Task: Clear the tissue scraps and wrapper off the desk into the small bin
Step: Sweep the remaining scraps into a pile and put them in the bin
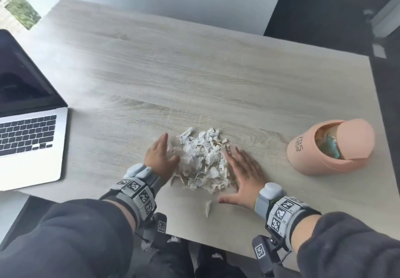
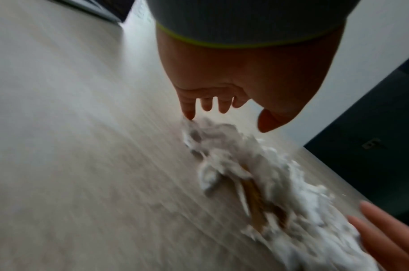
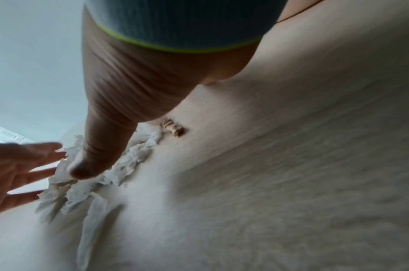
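- Flanking the tissue scraps [image 1: 202, 160] mid-desk [image 1: 194, 71]: left hand [image 1: 161, 158], right hand [image 1: 242, 174], fingers straight, gripping nothing.
- Lying on its side well right: small bin [image 1: 329, 145], something already inside.
- Left undone: lifting pile, stray strip [image 1: 208, 207].

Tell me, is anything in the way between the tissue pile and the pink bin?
Nothing visible is. Only bare desk lies between the tissue pile and the pink bin, apart from the right hand flat beside the pile.

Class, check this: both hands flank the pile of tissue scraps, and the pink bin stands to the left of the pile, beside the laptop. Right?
Not quite. The head view shows the pink bin right of the pile of tissue scraps, away from the laptop. The left hand and right hand do flank it.
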